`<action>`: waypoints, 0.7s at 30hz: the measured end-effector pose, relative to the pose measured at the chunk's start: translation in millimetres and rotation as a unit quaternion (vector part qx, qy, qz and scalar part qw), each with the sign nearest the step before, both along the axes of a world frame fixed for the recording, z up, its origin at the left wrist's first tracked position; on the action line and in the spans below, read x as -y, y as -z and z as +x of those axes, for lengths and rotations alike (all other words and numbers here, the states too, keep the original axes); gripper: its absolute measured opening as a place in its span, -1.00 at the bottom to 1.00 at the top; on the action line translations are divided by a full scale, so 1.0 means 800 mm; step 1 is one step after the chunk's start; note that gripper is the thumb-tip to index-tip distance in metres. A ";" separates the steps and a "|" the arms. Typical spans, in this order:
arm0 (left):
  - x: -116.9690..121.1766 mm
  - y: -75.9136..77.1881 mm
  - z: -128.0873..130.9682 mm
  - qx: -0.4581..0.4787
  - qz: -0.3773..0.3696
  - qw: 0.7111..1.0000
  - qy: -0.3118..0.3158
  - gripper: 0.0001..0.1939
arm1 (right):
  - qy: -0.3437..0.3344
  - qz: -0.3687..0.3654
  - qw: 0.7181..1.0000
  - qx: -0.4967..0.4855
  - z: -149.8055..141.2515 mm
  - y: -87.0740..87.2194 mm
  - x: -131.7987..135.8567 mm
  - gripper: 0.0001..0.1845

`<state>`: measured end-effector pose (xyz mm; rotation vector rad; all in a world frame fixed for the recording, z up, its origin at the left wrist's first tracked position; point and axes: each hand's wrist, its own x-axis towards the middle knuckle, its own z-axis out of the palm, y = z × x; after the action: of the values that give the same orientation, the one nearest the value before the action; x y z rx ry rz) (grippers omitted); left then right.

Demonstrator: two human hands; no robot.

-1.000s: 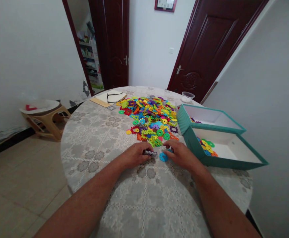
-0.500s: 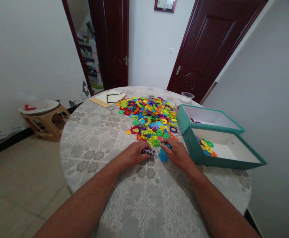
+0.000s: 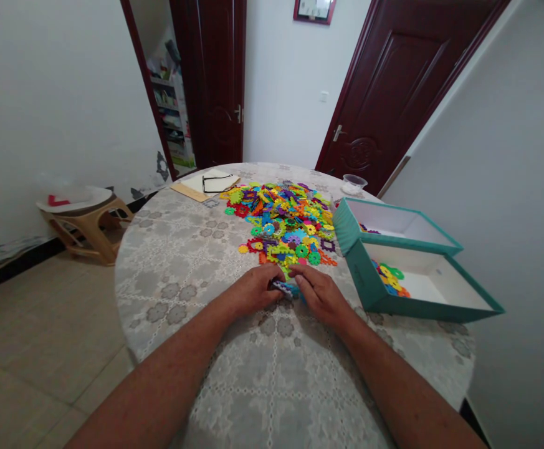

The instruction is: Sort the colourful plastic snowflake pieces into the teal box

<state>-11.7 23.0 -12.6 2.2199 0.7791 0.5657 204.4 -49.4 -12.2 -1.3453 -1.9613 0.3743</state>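
Left hand [image 3: 258, 290] has its grip closed on a few pale pieces [image 3: 283, 288]. Right hand [image 3: 321, 294] is just beside it, blue piece [image 3: 295, 290] at its fingertips; can't tell how closed that grip is. Both are at the worktop [image 3: 272, 386], near side of gear pile [image 3: 290, 215], left of green box [image 3: 364, 277].

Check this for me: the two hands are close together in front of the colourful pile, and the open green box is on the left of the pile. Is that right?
Not quite: the open green box is on the right of the colourful pile, as the head view shows. The left hand and right hand are close together in front of it.
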 end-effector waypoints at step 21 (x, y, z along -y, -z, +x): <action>0.000 -0.004 0.001 -0.026 0.028 0.999 -0.013 -0.90 | 0.110 0.060 0.984 0.125 0.015 0.019 -0.023 -0.91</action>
<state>-11.1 22.7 -9.8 2.2858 0.8303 0.5503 216.0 -31.3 -27.5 -1.5719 -1.9706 -0.0199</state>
